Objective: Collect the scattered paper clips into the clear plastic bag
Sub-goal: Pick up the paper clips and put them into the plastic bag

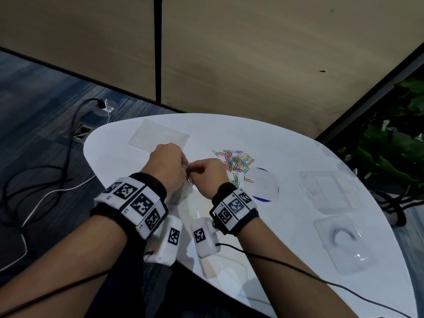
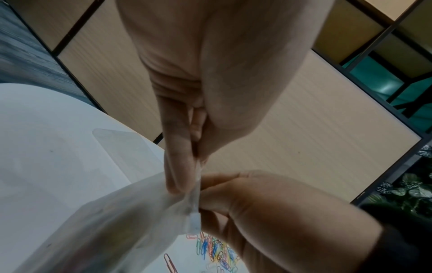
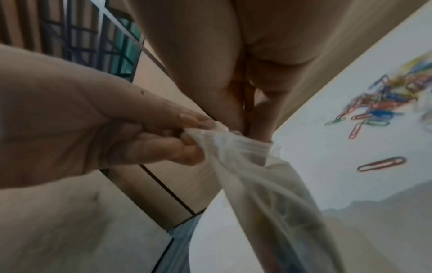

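Far left on the white worktop [image 1: 286, 143] lies a flat clear sheet [image 1: 159, 136], by itself near the rim. Next comes the left hand [image 1: 168, 166], raised above the surface; its thumb and fingers [image 2: 180, 166] pinch the top edge of the clear plastic bag [image 3: 268, 184]. The right hand [image 1: 207, 174] meets it directly, knuckles almost touching, and its fingertips [image 3: 187, 147] grip the same sealed strip of the bag's mouth from the other side. The bag hangs down between the two wrists, crumpled; something coloured may sit inside it, but the film is too blurred to be sure. To the right of the hands the paper clips [image 1: 236, 160] lie in a loose multicoloured heap on the worktop, with a few strays [image 1: 249, 180] nearer the person. Just beside them is a round clear lid with a blue rim [image 1: 263, 187], and further right two clear plastic trays [image 1: 330, 193], one behind the other.
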A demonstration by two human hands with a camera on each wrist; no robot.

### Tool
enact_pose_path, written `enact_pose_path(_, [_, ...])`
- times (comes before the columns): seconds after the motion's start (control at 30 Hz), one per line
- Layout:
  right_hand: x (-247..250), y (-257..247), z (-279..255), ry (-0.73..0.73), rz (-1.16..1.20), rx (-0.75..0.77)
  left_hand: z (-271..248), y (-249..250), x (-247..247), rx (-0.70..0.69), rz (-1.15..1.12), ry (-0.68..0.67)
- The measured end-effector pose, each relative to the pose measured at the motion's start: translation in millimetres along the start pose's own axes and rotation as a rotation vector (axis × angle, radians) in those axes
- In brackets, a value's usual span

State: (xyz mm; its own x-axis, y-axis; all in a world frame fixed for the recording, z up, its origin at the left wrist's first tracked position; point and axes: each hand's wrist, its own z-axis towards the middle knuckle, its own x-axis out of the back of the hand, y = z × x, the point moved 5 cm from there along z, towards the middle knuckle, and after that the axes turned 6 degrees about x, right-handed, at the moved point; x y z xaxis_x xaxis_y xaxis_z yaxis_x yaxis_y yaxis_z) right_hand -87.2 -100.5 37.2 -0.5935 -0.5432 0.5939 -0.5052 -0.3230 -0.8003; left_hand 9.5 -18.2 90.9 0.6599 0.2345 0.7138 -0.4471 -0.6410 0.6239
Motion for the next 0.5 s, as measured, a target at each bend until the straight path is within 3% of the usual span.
enact_pose_path(0.2, [1.7,-13.5,-0.9,-0.086,-0.168,0.164,2.5,-3.2,2.7,0.005,-0.021,0.003])
enact_pose_path(0.27, [5.9,-10.8,-1.1,-0.100,-0.113,0.172,3.5,-4.0,3.0,0.013,-0.042,0.002])
enact_pose_path(0.33, [17.1,-7.0,-1.9,-0.024,0.039,0.175,3.9,-4.2,3.3,0.023,-0.054,0.003])
enact_pose_path(0.43, [39.7,28.7,-0.2,0.154,0.237,0.040,3.5,-5.0,2.5,0.027,-0.064,0.000])
enact_pose_path(0.5, [53.5,69.7,0.6,0.153,0.021,-0.148,2.4,-4.9,2.6,0.027,-0.058,-0.005])
